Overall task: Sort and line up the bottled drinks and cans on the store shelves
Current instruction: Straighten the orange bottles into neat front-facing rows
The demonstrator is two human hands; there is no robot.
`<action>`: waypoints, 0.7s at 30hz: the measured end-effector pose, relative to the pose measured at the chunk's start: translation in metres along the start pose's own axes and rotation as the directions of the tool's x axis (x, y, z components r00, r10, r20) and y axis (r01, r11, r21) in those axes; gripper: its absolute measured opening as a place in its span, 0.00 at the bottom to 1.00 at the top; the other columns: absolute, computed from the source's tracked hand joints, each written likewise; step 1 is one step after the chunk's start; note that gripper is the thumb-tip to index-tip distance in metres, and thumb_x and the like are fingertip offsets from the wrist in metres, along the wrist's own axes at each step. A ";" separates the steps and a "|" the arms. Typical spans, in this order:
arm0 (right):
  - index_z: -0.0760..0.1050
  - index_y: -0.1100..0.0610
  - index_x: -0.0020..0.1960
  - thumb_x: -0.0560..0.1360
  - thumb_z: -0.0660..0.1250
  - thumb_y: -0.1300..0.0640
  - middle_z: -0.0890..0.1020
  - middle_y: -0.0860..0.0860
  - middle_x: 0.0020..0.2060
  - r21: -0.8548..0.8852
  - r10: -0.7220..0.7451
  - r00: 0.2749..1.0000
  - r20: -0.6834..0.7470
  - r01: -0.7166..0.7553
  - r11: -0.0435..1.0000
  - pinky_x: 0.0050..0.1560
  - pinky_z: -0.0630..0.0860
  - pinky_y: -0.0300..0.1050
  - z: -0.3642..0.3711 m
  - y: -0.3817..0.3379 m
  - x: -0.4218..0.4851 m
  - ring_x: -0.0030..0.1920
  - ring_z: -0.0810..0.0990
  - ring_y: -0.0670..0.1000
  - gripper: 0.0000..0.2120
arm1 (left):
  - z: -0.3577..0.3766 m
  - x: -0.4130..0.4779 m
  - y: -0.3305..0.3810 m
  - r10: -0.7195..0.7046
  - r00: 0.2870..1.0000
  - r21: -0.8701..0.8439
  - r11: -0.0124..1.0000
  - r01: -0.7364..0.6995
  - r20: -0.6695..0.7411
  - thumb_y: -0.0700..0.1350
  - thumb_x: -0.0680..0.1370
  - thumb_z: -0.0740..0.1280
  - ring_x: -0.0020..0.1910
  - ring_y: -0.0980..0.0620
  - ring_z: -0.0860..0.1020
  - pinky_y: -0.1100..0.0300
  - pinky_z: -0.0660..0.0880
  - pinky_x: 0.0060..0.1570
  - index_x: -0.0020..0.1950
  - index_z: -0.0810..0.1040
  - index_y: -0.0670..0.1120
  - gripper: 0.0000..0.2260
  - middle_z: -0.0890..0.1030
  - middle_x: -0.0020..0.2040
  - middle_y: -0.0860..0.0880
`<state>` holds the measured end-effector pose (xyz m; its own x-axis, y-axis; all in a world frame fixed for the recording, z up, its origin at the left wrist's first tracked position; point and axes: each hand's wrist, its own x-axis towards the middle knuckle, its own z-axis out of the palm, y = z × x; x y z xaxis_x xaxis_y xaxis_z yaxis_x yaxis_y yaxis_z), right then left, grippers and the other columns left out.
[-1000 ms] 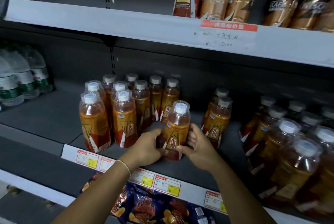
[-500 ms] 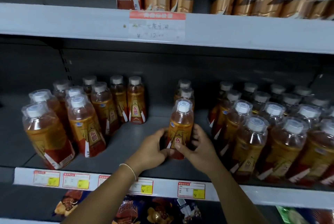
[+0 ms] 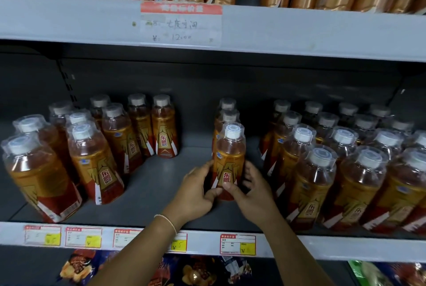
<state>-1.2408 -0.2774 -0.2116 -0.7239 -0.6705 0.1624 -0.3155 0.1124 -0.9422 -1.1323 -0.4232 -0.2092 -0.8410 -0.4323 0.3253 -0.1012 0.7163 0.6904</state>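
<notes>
Between our two hands stands one amber Dongpeng drink bottle (image 3: 229,159), upright on the grey middle shelf (image 3: 147,189). Our left hand (image 3: 193,191) curls round its lower left side and our right hand (image 3: 251,193) round its lower right. Both thumbs lie across the lower front of the label, so both hands grip the same bottle low down.

What could go wrong, as we judge it: the grip sits near the base while the capped top stands free above our fingers. A quick shove could tip the bottle back into the two like bottles (image 3: 227,112) directly behind the grip and knock that short file crooked. Just beyond our right hand the dense block of bottles (image 3: 322,170) stands close, and a swing that way could clip its front bottle and start a topple.

Relative to the grip, the bottle rises straight up out of it, label toward us. Well off beyond our left hand, across bare shelf, stands the looser group of bottles (image 3: 96,161). Below our wrists runs the price-tag strip (image 3: 237,244).
</notes>
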 end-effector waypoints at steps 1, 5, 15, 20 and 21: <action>0.62 0.41 0.75 0.74 0.75 0.49 0.73 0.41 0.68 -0.004 -0.004 1.000 0.004 0.004 1.000 0.69 0.69 0.46 0.000 0.000 0.000 0.66 0.72 0.44 0.34 | 0.001 0.000 0.000 0.010 1.000 -0.006 1.000 -0.010 -0.002 0.47 0.76 0.71 0.67 0.54 0.68 0.57 0.64 0.70 0.76 0.62 0.52 0.31 0.71 0.67 0.55; 0.58 0.25 0.68 0.76 0.72 0.49 0.72 0.26 0.63 -0.040 -0.040 0.999 0.029 0.041 0.998 0.72 0.67 0.46 0.002 -0.001 0.001 0.66 0.71 0.37 0.33 | 0.001 0.001 0.002 0.000 1.000 -0.025 1.000 0.000 0.023 0.44 0.77 0.70 0.66 0.59 0.66 0.76 0.58 0.63 0.77 0.60 0.50 0.31 0.68 0.65 0.56; 0.61 0.38 0.72 0.76 0.72 0.49 0.73 0.35 0.64 -0.036 -0.066 0.998 0.012 0.066 0.997 0.71 0.69 0.50 0.005 -0.001 -0.001 0.66 0.73 0.40 0.31 | -0.002 0.000 0.006 0.031 0.999 -0.002 1.000 -0.031 -0.005 0.43 0.76 0.71 0.66 0.55 0.68 0.78 0.58 0.63 0.75 0.64 0.44 0.30 0.72 0.67 0.49; 0.67 0.40 0.65 0.70 0.78 0.51 0.75 0.40 0.60 -0.095 -0.109 0.980 -0.168 0.094 0.991 0.62 0.73 0.42 0.004 -0.009 -0.008 0.60 0.74 0.38 0.30 | -0.014 -0.004 0.011 0.049 0.998 0.069 0.997 -0.046 -0.040 0.47 0.74 0.74 0.64 0.52 0.74 0.79 0.60 0.61 0.71 0.72 0.45 0.27 0.78 0.64 0.48; 0.68 0.40 0.62 0.69 0.79 0.50 0.76 0.40 0.57 -0.134 -0.128 0.963 -0.238 0.098 0.986 0.59 0.74 0.41 0.005 -0.012 -0.011 0.57 0.74 0.38 0.28 | -0.019 -0.007 0.011 0.057 0.996 0.087 0.995 -0.051 -0.067 0.47 0.73 0.75 0.62 0.52 0.75 0.82 0.59 0.58 0.70 0.74 0.44 0.26 0.79 0.62 0.48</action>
<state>-1.2261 -0.2749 -0.2032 -0.8026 -0.4852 0.3470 -0.4643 0.1429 -0.8741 -1.1174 -0.4225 -0.1914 -0.8081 -0.4264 0.4065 -0.1037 0.7822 0.6144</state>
